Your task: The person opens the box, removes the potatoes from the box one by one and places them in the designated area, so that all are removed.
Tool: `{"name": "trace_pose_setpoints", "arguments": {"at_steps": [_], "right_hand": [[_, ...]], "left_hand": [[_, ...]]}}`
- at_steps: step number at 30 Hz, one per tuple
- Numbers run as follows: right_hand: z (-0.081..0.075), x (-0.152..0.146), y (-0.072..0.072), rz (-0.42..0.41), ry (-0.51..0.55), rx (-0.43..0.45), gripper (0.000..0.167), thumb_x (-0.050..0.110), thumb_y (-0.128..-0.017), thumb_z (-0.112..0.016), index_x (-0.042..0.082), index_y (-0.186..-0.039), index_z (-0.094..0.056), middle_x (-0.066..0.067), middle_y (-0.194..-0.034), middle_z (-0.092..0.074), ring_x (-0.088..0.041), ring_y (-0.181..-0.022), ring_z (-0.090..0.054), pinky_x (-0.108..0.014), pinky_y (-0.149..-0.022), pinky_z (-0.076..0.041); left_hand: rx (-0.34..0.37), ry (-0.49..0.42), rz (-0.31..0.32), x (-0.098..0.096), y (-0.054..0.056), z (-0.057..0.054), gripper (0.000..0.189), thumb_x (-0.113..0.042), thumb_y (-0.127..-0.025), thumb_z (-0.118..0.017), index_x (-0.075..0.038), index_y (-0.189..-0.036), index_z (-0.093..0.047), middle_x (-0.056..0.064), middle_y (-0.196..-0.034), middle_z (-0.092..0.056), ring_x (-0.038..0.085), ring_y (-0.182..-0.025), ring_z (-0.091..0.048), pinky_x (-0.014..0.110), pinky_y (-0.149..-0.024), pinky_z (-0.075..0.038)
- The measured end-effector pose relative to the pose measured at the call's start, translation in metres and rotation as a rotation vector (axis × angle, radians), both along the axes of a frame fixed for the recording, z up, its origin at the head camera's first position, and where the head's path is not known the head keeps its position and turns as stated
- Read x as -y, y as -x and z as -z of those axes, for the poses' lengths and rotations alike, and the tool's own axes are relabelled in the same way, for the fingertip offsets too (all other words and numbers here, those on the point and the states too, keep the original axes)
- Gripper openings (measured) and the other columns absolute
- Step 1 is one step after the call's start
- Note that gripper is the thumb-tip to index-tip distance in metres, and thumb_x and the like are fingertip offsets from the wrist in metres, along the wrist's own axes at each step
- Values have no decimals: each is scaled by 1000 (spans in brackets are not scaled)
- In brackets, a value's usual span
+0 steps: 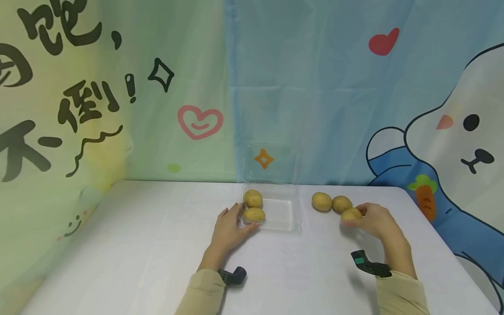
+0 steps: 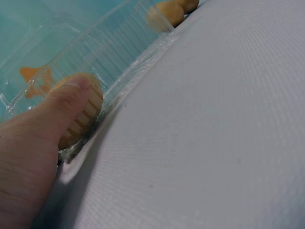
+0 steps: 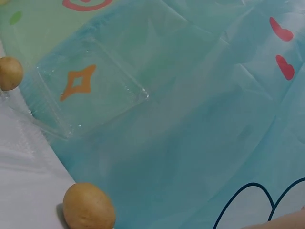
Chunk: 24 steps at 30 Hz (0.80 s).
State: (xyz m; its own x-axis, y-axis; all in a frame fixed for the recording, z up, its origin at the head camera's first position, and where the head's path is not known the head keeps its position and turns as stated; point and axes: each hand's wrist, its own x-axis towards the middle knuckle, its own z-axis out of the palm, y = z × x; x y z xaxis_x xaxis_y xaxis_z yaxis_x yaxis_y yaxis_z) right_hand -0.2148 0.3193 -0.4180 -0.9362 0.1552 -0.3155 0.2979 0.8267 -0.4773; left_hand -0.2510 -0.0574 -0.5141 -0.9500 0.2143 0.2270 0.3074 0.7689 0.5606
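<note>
your left hand (image 1: 230, 232) grips the clear rectangular plastic box (image 1: 280, 215), your right hand (image 1: 376, 220) pinches one yellow-brown oval potato (image 1: 350, 215); please squeeze both gently.

Behind the white table (image 1: 138, 249) hangs a green-and-blue backdrop (image 1: 323, 118) bearing a red heart (image 1: 383, 43) and a carrot (image 1: 425, 203).

From farther back, the head view looks forward and down over the table (image 1: 149, 245). Closer, the left wrist's skims it, the right's faces the backdrop (image 3: 190, 133); both show the clear container (image 1: 278, 215).
</note>
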Motion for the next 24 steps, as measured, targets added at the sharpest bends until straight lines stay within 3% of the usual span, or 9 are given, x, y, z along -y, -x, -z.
{"name": "trace_pose_setpoints", "arguments": {"at_steps": [9, 24], "right_hand": [[7, 1, 4, 31, 16, 52, 100, 61, -72, -73, -11, -133, -41, -32, -128, -49, -42, -106, -48, -62, -89, -44], [14, 8, 9, 28, -12, 53, 100, 64, -74, -69, -14, -131, -43, -31, -119, -55, -40, -102, -50, -58, -85, -46]], "left_hand": [[-8, -6, 4, 0, 1, 1, 83, -59, -80, -64, -3, -138, -47, 13, -139, -53, 28, -133, -46, 44, -118, -25], [13, -5, -8, 1, 2, 3, 83, -60, -79, -65, -5, -139, -47, 15, -140, -51, 29, -132, -47, 42, -118, -24]]}}
